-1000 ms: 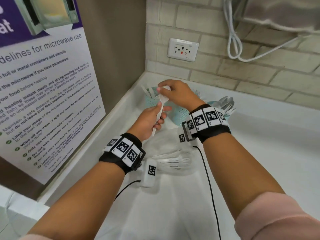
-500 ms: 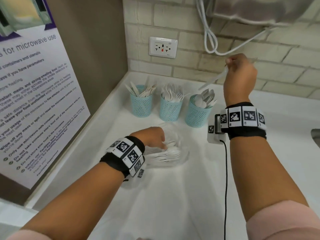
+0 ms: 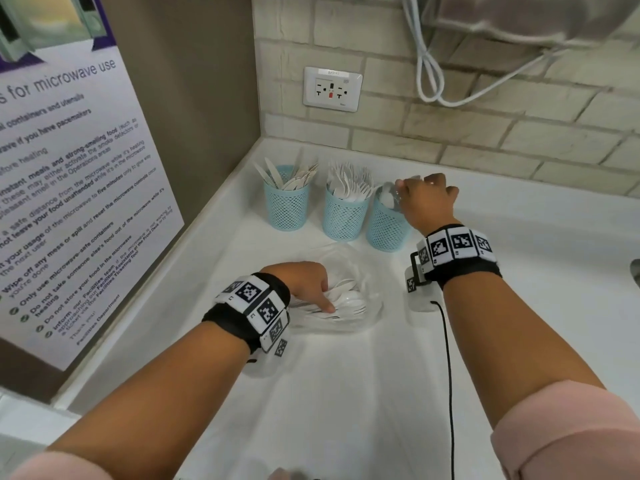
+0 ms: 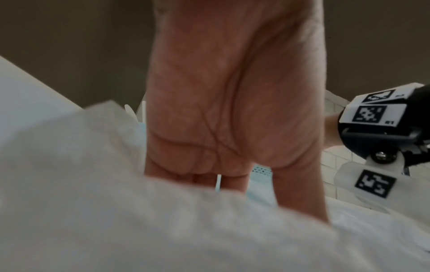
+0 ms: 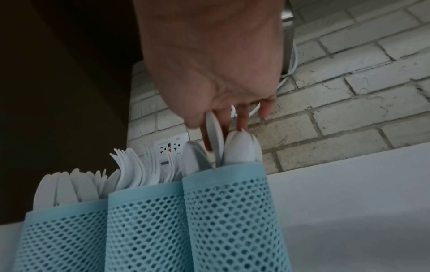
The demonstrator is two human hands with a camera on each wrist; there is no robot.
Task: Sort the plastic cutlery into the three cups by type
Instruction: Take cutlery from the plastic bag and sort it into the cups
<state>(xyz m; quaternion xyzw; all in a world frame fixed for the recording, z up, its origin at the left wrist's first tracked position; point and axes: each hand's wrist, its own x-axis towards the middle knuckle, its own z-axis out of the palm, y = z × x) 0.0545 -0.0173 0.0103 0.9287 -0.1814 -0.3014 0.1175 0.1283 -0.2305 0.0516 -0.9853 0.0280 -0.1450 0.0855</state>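
**Spoon at the right cup, left hand in the loose pile**

Where the white counter (image 3: 346, 393) lies nearest the person, both forearms reach in across it. Toward the middle, the left hand (image 3: 304, 280) rests in a clear plastic bag (image 3: 367, 318) of loose white cutlery (image 3: 346, 301), its index finger straight and touching the pieces; whether the other fingers grip anything cannot be told, since the wrist view is mostly palm and blurred plastic. Just beyond the bag, three blue mesh cups stand in a row near the back left corner of the counter. The left cup (image 3: 286, 209) holds knives (image 3: 287, 176), the middle cup (image 3: 344, 218) forks (image 3: 349, 183), and the right cup (image 3: 386, 226) spoons (image 5: 242, 149). Over the right cup, the right hand (image 3: 427, 199) pinches one spoon (image 5: 214, 131) between thumb and fingers, bowl upward, its handle down among the other spoons. Behind the cups, a wall socket (image 3: 332, 89) sits on the brick wall (image 3: 485, 133), and a poster (image 3: 69, 188) covers the left wall.
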